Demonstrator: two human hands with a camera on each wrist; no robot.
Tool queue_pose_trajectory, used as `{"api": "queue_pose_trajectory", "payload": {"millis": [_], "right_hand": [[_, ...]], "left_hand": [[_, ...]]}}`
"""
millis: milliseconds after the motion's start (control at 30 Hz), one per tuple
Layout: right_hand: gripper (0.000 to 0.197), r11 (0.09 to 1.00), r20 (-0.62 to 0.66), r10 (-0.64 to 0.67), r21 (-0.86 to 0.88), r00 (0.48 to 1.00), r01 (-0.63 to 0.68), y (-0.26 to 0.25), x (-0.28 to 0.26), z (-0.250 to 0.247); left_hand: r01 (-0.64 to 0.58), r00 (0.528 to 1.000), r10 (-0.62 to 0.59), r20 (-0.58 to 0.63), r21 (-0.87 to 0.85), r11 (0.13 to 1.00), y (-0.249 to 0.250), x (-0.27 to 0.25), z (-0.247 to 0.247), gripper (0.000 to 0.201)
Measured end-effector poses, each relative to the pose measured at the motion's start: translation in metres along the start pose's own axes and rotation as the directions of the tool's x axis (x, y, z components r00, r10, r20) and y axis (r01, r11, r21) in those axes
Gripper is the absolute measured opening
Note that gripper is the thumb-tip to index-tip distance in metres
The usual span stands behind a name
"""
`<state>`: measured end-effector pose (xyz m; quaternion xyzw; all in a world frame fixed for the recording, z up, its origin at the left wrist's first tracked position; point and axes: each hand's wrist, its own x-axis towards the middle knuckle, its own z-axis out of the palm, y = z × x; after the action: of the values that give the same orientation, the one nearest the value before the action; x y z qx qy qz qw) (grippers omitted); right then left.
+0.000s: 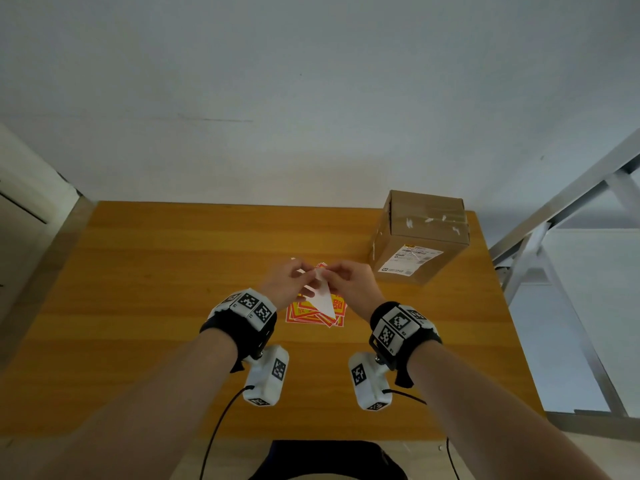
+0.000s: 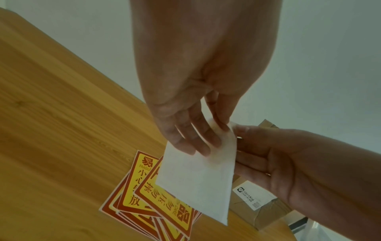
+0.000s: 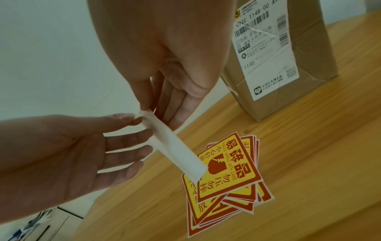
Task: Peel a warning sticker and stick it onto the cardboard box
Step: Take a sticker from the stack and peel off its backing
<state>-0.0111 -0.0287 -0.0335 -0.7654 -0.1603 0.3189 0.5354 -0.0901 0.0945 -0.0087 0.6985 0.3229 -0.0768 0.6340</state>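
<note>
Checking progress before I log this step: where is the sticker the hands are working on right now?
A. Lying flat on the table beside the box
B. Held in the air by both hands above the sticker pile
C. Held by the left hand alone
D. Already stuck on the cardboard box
B: the left hand and right hand both pinch the top corner of the white-backed sticker, which hangs above the sticker pile, apart from the cardboard box.

Held sticker [image 2: 198, 177] showing only its white back, stack of stickers [image 3: 224, 184] partly covered, box label [image 1: 412, 259] print too small
</note>
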Motion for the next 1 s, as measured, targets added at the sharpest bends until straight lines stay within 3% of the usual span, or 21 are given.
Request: {"api": "queue_pose_trajectory", "payload": {"millis": [133,267,500,600,733,1000], "right_hand": [[0.018,0.999,-0.035,0.039,-0.027,0.999,-0.040,0.004,0.006,0.001],[0.018,0.997,-0.069,0.073,-0.005,0.995,-0.073,0.007,0.008,0.003],[0.011,0.995,-0.132,0.087,-0.036,0.987,-0.093,0.014,0.017,0.005],[0.012,0.994,-0.177,0.075,-0.068,0.981,-0.088,0.016,0.022,0.003],[0.019,0.988,-0.230,0.055,-0.132,0.972,-0.087,0.018,0.029,-0.001],[0.016,0.971,-0.280,-0.055,-0.240,0.958,-0.015,0.012,0.030,-0.008]], "left_hand": [[0.001,0.998,0.005,-0.066,0.099,0.995,-0.007,0.002,-0.006,0.008],[0.013,0.992,0.010,-0.123,0.180,0.984,-0.018,0.006,-0.019,0.010],[0.130,0.973,-0.091,-0.211,0.177,0.976,-0.052,0.015,-0.035,0.011],[0.165,0.955,-0.119,-0.272,0.156,0.974,-0.068,0.018,-0.038,0.016],[0.234,0.952,-0.188,-0.241,0.176,0.956,-0.087,0.020,-0.040,0.024],[0.289,0.929,-0.240,-0.282,0.145,0.946,-0.117,0.023,-0.042,0.020]]}}
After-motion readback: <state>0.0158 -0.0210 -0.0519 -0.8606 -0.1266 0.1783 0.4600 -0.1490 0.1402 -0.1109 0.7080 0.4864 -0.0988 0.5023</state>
